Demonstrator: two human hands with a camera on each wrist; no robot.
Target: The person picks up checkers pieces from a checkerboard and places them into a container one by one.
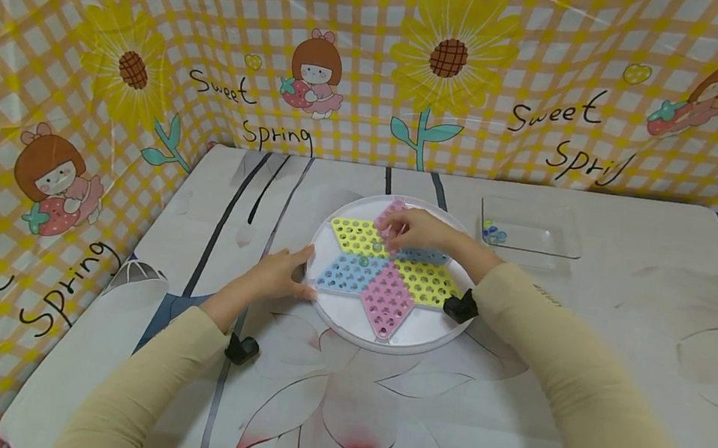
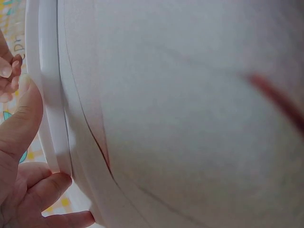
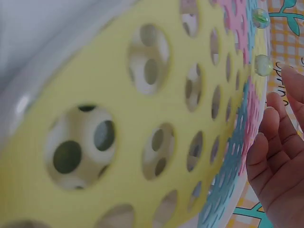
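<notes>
A round white Chinese checkers board [image 1: 347,328], with a pink, yellow and blue perforated star, lies on the table. Two greenish glass marbles sit on it: one marble [image 1: 364,261] on the blue part, the other marble [image 1: 377,246] near the yellow part. My left hand [image 1: 280,274] holds the board's left rim, thumb and fingers against the edge [image 2: 54,95]. Over the far pink point, my right hand [image 1: 416,230] is lowered with bent fingers [image 3: 270,121] close together. Whether a marble is between its fingertips is hidden in every view.
A clear rectangular box [image 1: 537,240] stands right of the board, several blue and yellowish marbles [image 1: 493,232] in its left end. Behind the table hangs a yellow checked cloth [image 1: 370,36]. A printed floral cover [image 1: 307,414] lies under the board.
</notes>
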